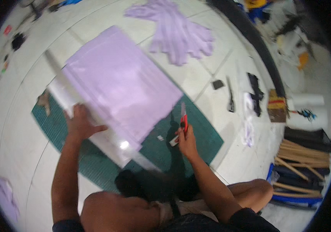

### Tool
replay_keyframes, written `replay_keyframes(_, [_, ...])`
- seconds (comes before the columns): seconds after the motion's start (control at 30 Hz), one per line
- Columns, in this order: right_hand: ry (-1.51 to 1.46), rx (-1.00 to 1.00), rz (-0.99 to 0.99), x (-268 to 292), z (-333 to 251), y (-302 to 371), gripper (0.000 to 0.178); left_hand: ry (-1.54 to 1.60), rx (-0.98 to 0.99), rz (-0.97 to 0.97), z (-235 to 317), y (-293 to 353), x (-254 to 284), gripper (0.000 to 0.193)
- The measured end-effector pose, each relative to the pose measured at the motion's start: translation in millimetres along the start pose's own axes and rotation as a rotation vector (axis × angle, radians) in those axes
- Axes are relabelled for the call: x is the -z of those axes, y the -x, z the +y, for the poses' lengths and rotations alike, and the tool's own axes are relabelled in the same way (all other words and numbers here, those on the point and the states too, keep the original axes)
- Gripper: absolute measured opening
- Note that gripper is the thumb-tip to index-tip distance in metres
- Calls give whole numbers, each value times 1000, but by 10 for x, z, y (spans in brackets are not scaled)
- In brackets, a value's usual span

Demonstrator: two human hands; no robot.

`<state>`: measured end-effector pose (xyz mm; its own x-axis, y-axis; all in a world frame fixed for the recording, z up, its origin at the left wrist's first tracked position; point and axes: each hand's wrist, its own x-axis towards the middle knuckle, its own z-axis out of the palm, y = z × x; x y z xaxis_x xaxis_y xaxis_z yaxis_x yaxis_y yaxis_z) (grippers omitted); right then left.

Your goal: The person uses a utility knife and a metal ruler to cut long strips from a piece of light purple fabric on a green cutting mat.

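Note:
A sheet of lilac fabric (111, 73) lies in stacked layers over a green cutting mat (208, 135). A long, clear ruler (134, 156) runs slantwise along the fabric's left part, with a pale strip (113, 152) beside it. My left hand (81, 121) rests on the ruler, thumb and fingers spread. In my right hand (187, 143) is a red utility knife (184, 120), its blade pointing away from me, above the mat right of the fabric. A whitish end shows below that fist. Small white scraps (160, 137) lie on the mat.
Lilac strips (181, 34) lie bunched on the tiled floor beyond the mat. To the right are a dark square piece (217, 84), a thin dark tool (230, 94) and a black strap (255, 92). A blue crate (295, 199) with cardboard tubes stands at far right.

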<state>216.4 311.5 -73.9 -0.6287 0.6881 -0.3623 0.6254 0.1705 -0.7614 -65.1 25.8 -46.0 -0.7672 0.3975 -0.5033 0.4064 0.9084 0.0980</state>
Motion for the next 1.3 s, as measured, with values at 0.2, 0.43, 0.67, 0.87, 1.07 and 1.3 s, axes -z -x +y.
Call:
replay_keyframes(0.2, [421,254,497,1437,787,-1325,55,38,-88,222,-46,-176,-78,70])
replay_keyframes(0.43, [672,-11,421,2142,1056,-1950,53,112,-31,249,-140,-406,-109,44])
replay_keyframes(0.67, [497,233,494,2095,1013,-1927,50,4,42,202,-179,-556,-50,76])
replay_keyframes(0.87, [288,490,342,2000,1058,-1998,54,-53,29,290,-457,-688,-123,127])
replay_keyframes(1.07, [-544,-246,-3,2018,990,-1930,36,52,27,133,-634,-780,38,126])
replay_keyframes(1.3, [-560,-128,333,1840,940,-1840,30,85,90,13,-414,-821,421,112])
